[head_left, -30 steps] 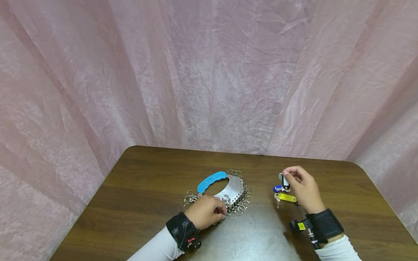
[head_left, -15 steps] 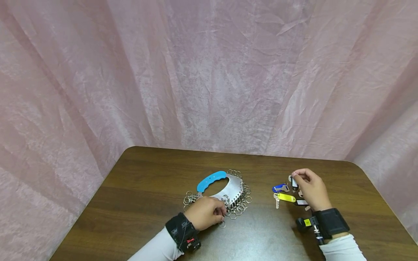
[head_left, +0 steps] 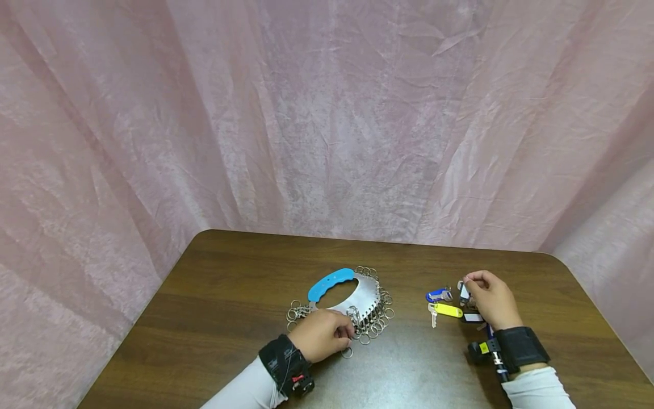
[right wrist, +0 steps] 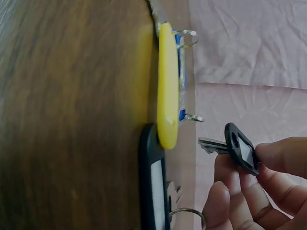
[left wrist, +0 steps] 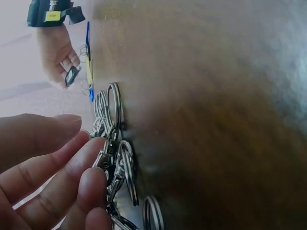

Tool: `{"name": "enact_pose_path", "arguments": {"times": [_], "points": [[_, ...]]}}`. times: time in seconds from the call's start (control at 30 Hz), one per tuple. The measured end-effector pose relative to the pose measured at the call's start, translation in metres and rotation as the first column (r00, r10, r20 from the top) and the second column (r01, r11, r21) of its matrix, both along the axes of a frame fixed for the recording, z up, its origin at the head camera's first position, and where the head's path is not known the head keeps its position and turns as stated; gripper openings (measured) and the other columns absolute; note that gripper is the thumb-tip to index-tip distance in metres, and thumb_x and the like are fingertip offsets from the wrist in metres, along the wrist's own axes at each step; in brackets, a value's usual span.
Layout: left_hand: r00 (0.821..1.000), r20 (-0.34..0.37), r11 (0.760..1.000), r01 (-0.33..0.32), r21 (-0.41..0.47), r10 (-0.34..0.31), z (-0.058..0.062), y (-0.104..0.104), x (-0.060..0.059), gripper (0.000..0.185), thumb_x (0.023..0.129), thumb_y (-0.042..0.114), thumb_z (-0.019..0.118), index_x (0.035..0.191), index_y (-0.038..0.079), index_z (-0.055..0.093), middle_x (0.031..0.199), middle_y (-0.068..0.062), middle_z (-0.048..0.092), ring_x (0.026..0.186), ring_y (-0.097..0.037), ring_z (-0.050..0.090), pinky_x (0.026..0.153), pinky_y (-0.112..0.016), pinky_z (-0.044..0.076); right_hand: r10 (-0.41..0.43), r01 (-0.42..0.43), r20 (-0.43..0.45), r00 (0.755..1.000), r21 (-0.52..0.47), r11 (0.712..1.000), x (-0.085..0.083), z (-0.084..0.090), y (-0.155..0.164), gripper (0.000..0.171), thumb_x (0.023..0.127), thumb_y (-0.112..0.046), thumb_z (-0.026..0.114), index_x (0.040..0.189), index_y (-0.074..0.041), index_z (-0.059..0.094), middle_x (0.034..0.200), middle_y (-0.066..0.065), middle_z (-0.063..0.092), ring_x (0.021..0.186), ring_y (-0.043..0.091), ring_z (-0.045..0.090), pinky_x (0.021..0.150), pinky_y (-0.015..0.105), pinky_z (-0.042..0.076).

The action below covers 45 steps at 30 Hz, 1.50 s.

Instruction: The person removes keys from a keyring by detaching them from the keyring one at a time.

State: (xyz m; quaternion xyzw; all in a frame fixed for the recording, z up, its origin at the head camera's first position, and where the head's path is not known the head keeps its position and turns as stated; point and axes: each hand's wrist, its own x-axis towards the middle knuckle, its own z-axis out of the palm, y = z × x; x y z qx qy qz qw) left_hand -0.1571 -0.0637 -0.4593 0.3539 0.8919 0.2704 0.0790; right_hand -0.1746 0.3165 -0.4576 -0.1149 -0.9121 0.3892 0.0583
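Note:
On the table lies a curved metal plate (head_left: 361,292) with a blue handle (head_left: 331,283), its edge hung with several metal clasps and split rings (left wrist: 115,110). My left hand (head_left: 321,334) rests at the plate's near side, fingertips against the clasps (left wrist: 112,165); no object shows between thumb and fingers. To the right, my right hand (head_left: 491,301) pinches a black key tag (right wrist: 241,148) with a white label, and a key (right wrist: 213,145) sticks out from it. Beside that hand lie a yellow key tag (head_left: 448,310), a blue key tag (head_left: 437,295) and another black key tag (head_left: 473,317).
The brown wooden table (head_left: 230,341) has a far edge against a pink curtain (head_left: 327,125). One split ring (head_left: 347,353) lies just in front of my left hand. A key (head_left: 434,315) lies at the yellow tag's left end.
My right hand has moved right and slightly nearer with the black key tag, uncovering another black tag on the table. My left hand has stayed almost still.

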Motion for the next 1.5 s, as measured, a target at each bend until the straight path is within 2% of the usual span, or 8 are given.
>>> {"name": "enact_pose_path", "arguments": {"times": [0.27,0.57,0.77,1.1,1.33,1.5], "points": [[1.0,0.004,1.0,-0.002,-0.005,0.002,0.0,0.0,0.001,0.005,0.087,0.015,0.076,0.086,0.018,0.072,0.074,0.013,0.063,0.067,0.008,0.05,0.065,-0.012,0.042,0.021,-0.022,0.025,0.999,0.051,0.998,-0.001,-0.006,0.001,0.031,0.103,-0.024,0.053,0.114,0.002,0.064,0.095,0.015,0.068,0.07,0.015,0.056,0.055,0.029,0.047],[1.0,-0.008,1.0,-0.012,-0.004,0.012,0.0,0.0,0.0,0.003,0.088,0.016,0.073,0.085,0.017,0.073,0.074,0.013,0.064,0.067,0.007,0.05,0.064,-0.013,0.042,0.044,-0.048,0.043,0.998,0.109,0.993,-0.003,-0.007,0.003,0.03,0.102,-0.023,0.055,0.113,0.002,0.066,0.095,0.016,0.07,0.077,0.018,0.057,0.064,0.03,0.043],[1.0,-0.001,1.0,-0.017,-0.013,0.017,0.0,0.001,0.0,0.004,0.09,0.019,0.073,0.086,0.018,0.073,0.074,0.014,0.063,0.067,0.007,0.05,0.064,-0.013,0.042,0.084,-0.091,0.063,0.995,0.124,0.988,-0.003,-0.009,0.007,0.027,0.1,-0.02,0.056,0.112,0.001,0.069,0.089,0.012,0.069,0.074,0.017,0.056,0.062,0.03,0.042],[1.0,-0.005,1.0,-0.02,-0.009,0.02,-0.002,0.001,0.0,0.005,0.091,0.02,0.072,0.086,0.02,0.074,0.074,0.014,0.061,0.068,0.006,0.049,0.064,-0.013,0.041,0.094,-0.107,0.112,0.989,0.124,0.986,-0.003,-0.011,0.009,0.03,0.1,-0.021,0.054,0.113,0.001,0.071,0.1,0.02,0.069,0.074,0.022,0.058,0.056,0.033,0.045],[1.0,-0.009,1.0,-0.027,0.008,0.027,-0.001,0.002,0.0,0.007,0.093,0.019,0.07,0.086,0.02,0.073,0.077,0.014,0.063,0.072,0.005,0.051,0.068,-0.015,0.043,0.056,-0.07,0.095,0.994,0.15,0.986,-0.003,-0.005,0.005,0.035,0.103,-0.027,0.053,0.115,0.002,0.068,0.1,0.019,0.071,0.081,0.024,0.06,0.063,0.03,0.043],[0.997,-0.016,0.995,-0.077,0.065,0.078,0.0,0.003,-0.001,0.007,0.094,0.018,0.068,0.09,0.018,0.074,0.083,0.011,0.067,0.075,0.004,0.054,0.071,-0.015,0.046,0.034,-0.042,0.068,0.997,0.112,0.993,0.0,0.006,-0.002,0.036,0.104,-0.029,0.05,0.115,0.002,0.066,0.094,0.016,0.07,0.073,0.02,0.061,0.061,0.03,0.044]]}}
